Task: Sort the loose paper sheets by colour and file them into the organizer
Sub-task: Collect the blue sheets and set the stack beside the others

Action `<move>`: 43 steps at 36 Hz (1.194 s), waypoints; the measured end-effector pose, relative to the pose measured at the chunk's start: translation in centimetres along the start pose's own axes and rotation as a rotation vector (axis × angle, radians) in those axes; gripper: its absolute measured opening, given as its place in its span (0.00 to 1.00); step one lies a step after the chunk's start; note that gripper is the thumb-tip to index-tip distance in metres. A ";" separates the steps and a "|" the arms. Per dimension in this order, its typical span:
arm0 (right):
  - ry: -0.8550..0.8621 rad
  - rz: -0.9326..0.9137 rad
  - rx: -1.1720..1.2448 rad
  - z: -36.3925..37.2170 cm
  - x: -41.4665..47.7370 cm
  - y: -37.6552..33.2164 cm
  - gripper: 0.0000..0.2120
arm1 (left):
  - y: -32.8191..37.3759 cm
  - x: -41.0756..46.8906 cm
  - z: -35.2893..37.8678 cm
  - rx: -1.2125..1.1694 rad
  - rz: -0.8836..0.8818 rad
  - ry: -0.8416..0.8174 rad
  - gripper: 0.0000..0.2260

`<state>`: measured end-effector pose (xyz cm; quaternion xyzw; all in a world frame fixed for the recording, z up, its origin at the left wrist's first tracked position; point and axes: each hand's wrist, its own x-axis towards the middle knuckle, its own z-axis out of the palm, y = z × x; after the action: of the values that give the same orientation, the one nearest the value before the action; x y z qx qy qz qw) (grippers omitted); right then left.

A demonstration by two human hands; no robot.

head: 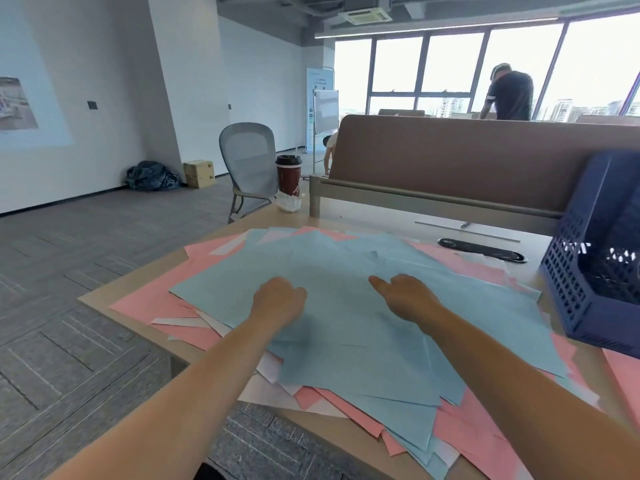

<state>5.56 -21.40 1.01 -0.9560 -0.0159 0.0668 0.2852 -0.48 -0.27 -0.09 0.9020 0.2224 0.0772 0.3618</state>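
**While the Colours Lie Mixed, the Pile May Slide**

Because the nearest sheets jut past the front edge of the desk (363,216), a careless sweep of the forearms could, I judge, send them to the floor. The left hand (278,299) rests knuckles-down on the blue sheets (346,268), fingers curled under. The right hand (408,296) lies near it, thumb stretched out, fingers tucked from sight. Whether either hand pinches paper I cannot tell.

The paper is thin, smooth and rectangular, fanned at loose angles: blue on top, pink sheets (145,303) and a few white sheets (263,389) beneath. Such slick sheets slip easily, so pulling the blue layer may drag pink along and spoil the sort. A quick tug could crease a corner.

Against the pile's right edge stands the organizer (588,271), rigid dark blue plastic with walls of square perforations. A sheet fed in crookedly might catch or buckle there. Farther off, a lidded cup (288,174) stands at the desk's far corner, where a wide push could tip it. Behind runs a brown padded partition (450,157).
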 end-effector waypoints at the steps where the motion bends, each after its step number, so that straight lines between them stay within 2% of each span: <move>1: 0.010 0.001 0.052 0.0 0.0 -0.2 0.34 | 0.2 0.0 -0.1 -0.066 -0.016 0.007 0.11; 4: 0.021 0.009 0.233 0.1 -0.1 -0.8 0.28 | 0.5 -0.2 -0.2 -0.272 -0.084 0.005 0.09; 7: 0.015 -0.010 0.255 0.2 0.0 -0.9 0.21 | 0.7 -0.4 -0.4 -0.325 -0.112 0.002 0.06; 13: 0.012 -0.009 0.173 0.4 -0.2 -1.2 0.23 | 1.0 0.1 -0.3 -0.419 -0.149 -0.020 0.09; 15: 0.012 -0.025 0.119 0.6 -0.5 -1.2 0.24 | 1.2 0.2 -0.3 -0.435 -0.162 -0.010 0.07; 19: 0.008 -0.049 0.056 1.1 -0.5 -1.1 0.31 | 1.4 0.9 -0.2 -0.513 -0.209 -0.028 0.06; 25: 0.036 -0.063 0.016 1.3 0.1 -0.6 0.28 | 0.9 1.4 0.4 -0.573 -0.251 -0.118 0.22; 28: 0.027 -0.074 0.033 0.8 0.0 -0.3 0.28 | 1.1 1.1 0.9 -0.544 -0.261 -0.170 0.12; 30: 0.078 -0.056 -0.028 0.3 0.1 0.2 0.27 | 1.0 1.2 1.3 -0.509 -0.235 -0.147 0.11; 32: 0.113 0.027 -0.154 -0.2 0.3 1.1 0.31 | 1.0 1.0 1.3 -0.452 -0.182 -0.099 0.11; 36: 0.005 0.172 -0.206 -0.3 1.9 3.6 0.56 | 1.3 0.2 1.3 -0.391 -0.072 -0.037 0.09; 37: -0.006 0.180 -0.194 0.0 2.4 4.1 0.59 | 1.4 -0.1 1.5 -0.371 -0.053 -0.027 0.09; 39: -0.017 0.165 -0.174 0.0 1.6 3.7 0.56 | 1.7 -0.5 1.9 -0.339 -0.023 -0.016 0.08; 43: -0.065 0.068 -0.199 -0.7 -0.3 2.2 0.40 | 2.3 -1.3 3.0 -0.367 -0.010 -0.010 0.09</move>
<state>5.35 -23.61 0.39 -0.9769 0.0007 0.1053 0.1857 0.10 -4.15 -0.62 0.8200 0.2073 0.1101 0.5220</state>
